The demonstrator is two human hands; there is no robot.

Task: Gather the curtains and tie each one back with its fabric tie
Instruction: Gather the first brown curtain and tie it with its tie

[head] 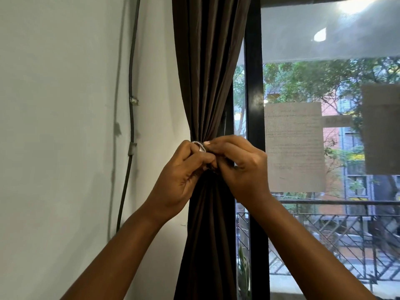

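Note:
A dark brown curtain [207, 72] hangs gathered into a tight bunch beside the black window frame. At its narrowest point both hands meet. My left hand [184, 176] grips the bunch from the left, and a pale loop of the fabric tie [199, 146] shows above its fingers. My right hand [240, 167] pinches the tie from the right, its fingertips touching those of the left hand. Most of the tie is hidden under the fingers.
A white wall [65, 126] with a dark cable [131, 118] running down it lies to the left. The black window frame [254, 94] stands right of the curtain. Paper sheets [294, 148] are stuck on the glass, with a balcony railing [346, 234] outside.

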